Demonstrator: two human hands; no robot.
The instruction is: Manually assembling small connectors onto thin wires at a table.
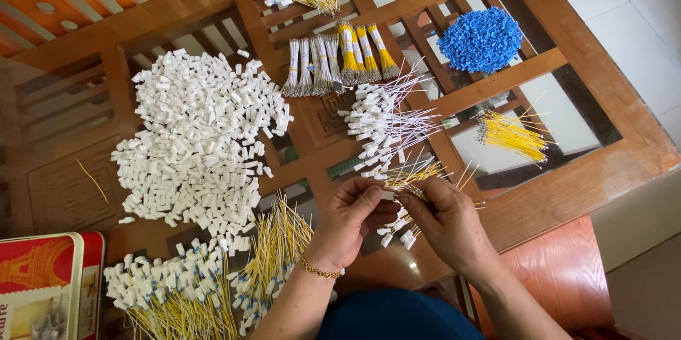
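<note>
**Head view: two hands at a small white connector, wire stock around them**

1. Left hand (352,218): my grip here is pressed together, thumb and fingertips pinching a small white connector (386,195). A gold bracelet (319,270) sits at the wrist.
2. Right hand (448,223): fingers closed around a small bundle of wires with white connectors (397,230), the ends of which hang below the palm; its fingertips meet the left hand's at the connector.
3. Just above the hands, on the glass-topped wooden counter (603,134): a loose pile of white-tipped wires (383,124).
4. Left of centre: a large heap of white connectors (198,141).
5. Near the lower edge, beside my left forearm: finished yellow wires with connectors (177,294).
6. Far side: taped bundles of white and yellow wires (337,60), standing side by side.
7. Upper right: a mound of blue connectors (481,38). Below it, a loose sheaf of yellow wires (511,134), well apart from the hands.
8. Lower left corner: a red tin (42,276).
</note>
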